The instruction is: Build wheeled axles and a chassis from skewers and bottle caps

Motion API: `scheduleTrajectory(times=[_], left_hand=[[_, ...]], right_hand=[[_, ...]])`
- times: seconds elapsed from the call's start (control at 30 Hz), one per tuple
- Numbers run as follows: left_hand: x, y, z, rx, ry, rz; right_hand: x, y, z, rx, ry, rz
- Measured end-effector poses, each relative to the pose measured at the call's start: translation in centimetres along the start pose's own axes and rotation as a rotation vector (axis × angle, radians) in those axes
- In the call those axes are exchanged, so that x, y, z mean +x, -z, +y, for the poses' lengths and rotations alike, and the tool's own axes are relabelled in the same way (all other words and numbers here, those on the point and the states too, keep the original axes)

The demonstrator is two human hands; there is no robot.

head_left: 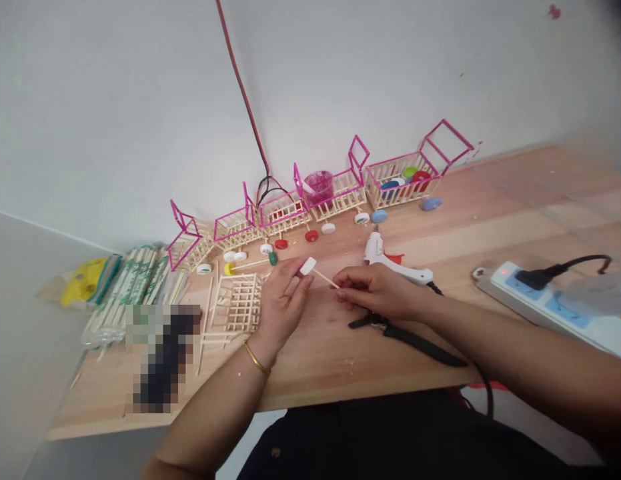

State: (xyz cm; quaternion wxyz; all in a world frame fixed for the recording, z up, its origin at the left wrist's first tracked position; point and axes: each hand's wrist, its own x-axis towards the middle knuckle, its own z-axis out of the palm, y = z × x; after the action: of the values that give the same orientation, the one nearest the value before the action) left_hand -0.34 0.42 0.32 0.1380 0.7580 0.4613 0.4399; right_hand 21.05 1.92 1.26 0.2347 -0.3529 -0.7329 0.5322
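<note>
Between finger and thumb, my left hand [283, 300] pinches a white bottle cap [307, 267]. A thin wooden stick [325, 277] meets the cap at one end, and my right hand [367, 290] grips its other end. Left of my left hand stands a small stick-built basket [240, 303] without pink trim. A white glue gun [390, 259] lies just beyond my right hand. Dark-handled pliers [415, 341] rest below that hand, near the table's front edge.
Along the wall stand several stick carts with pink rims [335, 193], bottle-cap wheels beside them. A pink-stained cup [319, 187] is behind. Bundled chopsticks [135, 280] lie at left; a power strip [550, 300] with a plugged-in cord is at right.
</note>
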Motion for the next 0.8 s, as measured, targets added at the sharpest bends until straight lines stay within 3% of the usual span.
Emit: scheduleTrajectory(times=[0.47, 0.8], left_hand=[[0.16, 0.12, 0.11, 0.062, -0.067, 0.036], [0.04, 0.00, -0.11, -0.017, -0.030, 0.011]], right_hand=[[0.03, -0.06, 0.01, -0.008, -0.032, 0.038], [0.11, -0.31, 0.21, -0.047, -0.010, 0.081]])
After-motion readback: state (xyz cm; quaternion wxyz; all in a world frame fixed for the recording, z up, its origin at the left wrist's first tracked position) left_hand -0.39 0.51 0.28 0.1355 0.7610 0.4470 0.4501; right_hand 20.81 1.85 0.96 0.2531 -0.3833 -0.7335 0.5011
